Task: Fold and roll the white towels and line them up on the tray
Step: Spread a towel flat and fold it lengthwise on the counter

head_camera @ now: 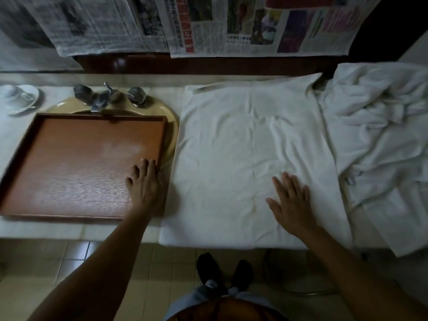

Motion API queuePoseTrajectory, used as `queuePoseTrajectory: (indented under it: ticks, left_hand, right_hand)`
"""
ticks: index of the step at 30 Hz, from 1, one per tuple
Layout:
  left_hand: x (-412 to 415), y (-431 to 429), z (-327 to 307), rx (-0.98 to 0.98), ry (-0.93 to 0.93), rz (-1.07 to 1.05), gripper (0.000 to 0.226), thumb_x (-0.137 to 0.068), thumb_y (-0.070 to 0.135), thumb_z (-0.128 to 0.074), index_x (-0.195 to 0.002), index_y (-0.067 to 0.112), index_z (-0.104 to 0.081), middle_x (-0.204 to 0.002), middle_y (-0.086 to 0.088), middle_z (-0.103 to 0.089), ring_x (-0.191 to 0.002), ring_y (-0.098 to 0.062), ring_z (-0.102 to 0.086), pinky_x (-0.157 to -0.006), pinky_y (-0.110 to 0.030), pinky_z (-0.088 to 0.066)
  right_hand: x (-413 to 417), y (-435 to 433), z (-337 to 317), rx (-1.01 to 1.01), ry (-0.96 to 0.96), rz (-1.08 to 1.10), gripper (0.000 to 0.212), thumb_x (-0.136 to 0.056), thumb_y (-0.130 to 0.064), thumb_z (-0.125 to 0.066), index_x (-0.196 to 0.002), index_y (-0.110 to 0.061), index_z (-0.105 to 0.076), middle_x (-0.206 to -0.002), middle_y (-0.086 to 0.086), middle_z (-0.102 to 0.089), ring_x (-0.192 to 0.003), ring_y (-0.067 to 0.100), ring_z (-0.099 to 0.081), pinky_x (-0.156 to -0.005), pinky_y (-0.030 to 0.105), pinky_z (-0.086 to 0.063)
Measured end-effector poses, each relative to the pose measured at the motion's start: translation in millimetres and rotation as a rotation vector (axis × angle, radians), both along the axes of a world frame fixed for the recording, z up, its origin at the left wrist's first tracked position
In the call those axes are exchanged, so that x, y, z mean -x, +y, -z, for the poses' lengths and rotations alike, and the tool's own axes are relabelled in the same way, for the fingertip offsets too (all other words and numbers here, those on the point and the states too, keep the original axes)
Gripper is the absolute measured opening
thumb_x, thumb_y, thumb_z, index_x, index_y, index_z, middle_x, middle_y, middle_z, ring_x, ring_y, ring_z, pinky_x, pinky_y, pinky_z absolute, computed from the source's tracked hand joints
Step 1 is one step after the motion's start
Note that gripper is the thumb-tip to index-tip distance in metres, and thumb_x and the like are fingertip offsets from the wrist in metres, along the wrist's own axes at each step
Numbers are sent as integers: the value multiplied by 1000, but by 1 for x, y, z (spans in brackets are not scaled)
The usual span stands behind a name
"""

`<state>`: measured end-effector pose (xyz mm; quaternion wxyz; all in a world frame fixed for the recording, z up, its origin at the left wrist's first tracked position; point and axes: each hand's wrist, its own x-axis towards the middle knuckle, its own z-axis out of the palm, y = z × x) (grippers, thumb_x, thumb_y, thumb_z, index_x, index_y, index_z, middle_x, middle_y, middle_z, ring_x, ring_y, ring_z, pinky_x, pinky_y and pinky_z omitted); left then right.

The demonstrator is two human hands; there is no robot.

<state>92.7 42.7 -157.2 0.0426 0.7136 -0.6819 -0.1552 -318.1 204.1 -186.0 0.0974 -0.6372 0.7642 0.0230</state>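
With right hand (pixel 291 205) flat on towel (pixel 243 135), left hand (pixel 144 181) seemingly open on tray (pixel 69 170), smooth creases before folding.

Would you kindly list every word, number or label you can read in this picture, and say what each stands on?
The newspaper sheets hanging along the top: headlines, a red banner and columns of print, all too blurred to read.
The tray and the spread towel: no lettering visible.

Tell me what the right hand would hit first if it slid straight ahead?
The right hand would cross only the flat towel it rests on, then probably reach the dark wooden ledge behind.
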Motion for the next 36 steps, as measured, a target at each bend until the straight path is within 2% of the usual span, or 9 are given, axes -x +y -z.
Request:
queuePoseTrajectory:
  ticks: [3,6,8,12,15,23,28,32,36]
  left_hand:
    - [-6,-5,0,3,5,20,61,-104,50,-24,-155,18,-37,-167,-12,-28,-151,-44,-22,-116,-66,-23]
    - [6,6,-7,67,23,17,57,-104,37,-44,-156,16,-33,-168,-17,-23,-154,-44,-16,-122,-66,-12]
    - [27,25,-12,139,47,127,63,-101,31,-50,-159,19,-29,-170,-15,-19,-157,-39,-12,-124,-61,-9]
    - [54,62,14,36,73,459,64,-104,48,-28,-164,27,-20,-173,-8,-4,-160,-30,2,-127,-59,-9]
    - [52,71,32,-26,44,499,68,-105,57,-15,-166,28,-6,-173,-6,7,-159,-28,10,-128,-56,-6]
    - [49,85,21,-14,19,481,70,-104,53,-36,-165,29,-13,-173,-7,-7,-160,-29,-4,-126,-53,-14]
    - [85,76,-1,39,91,316,58,-93,43,-56,-147,21,-49,-157,-9,-44,-147,-33,-36,-117,-52,-32]
    - [150,59,-21,92,199,239,42,-94,29,-67,-135,20,-62,-144,-7,-56,-137,-28,-45,-111,-46,-38]
    - [235,42,-41,114,385,232,27,-93,23,-69,-120,23,-69,-125,1,-66,-124,-24,-53,-101,-37,-43]
  right_hand:
    - [1,-3,-3,-30,-28,13,81,-96,-73,-14,-163,-30,-14,-173,5,-6,-158,32,-6,-122,63,-15]
    - [-4,-2,-9,-13,-42,78,82,-94,-75,-15,-163,-32,-13,-172,7,-3,-157,34,-2,-124,64,-10]
    - [-14,0,-14,15,-56,142,83,-94,-77,-19,-163,-32,-11,-172,8,1,-157,36,0,-123,63,-6]
    - [-30,3,-14,-38,-87,174,85,-90,-80,-15,-163,-35,-10,-172,8,2,-157,35,2,-122,65,-5]
    - [-27,6,-14,-45,-108,183,80,-94,-78,-21,-162,-37,-13,-172,7,-2,-157,34,-1,-122,66,-8]
    - [-11,12,-23,-1,-70,133,69,-94,-71,-45,-154,-35,-42,-164,8,-31,-149,31,-27,-117,56,-28]
    - [18,-28,-53,134,-215,138,41,-99,-47,-56,-126,-19,-68,-136,7,-60,-121,29,-56,-100,43,-50]
    - [62,-86,-82,333,-259,136,32,-94,-32,-60,-119,-15,-70,-120,10,-65,-108,34,-62,-93,42,-52]
    - [115,-168,-117,421,-253,91,37,-92,-30,-57,-122,-12,-67,-120,15,-65,-112,36,-61,-97,43,-50]
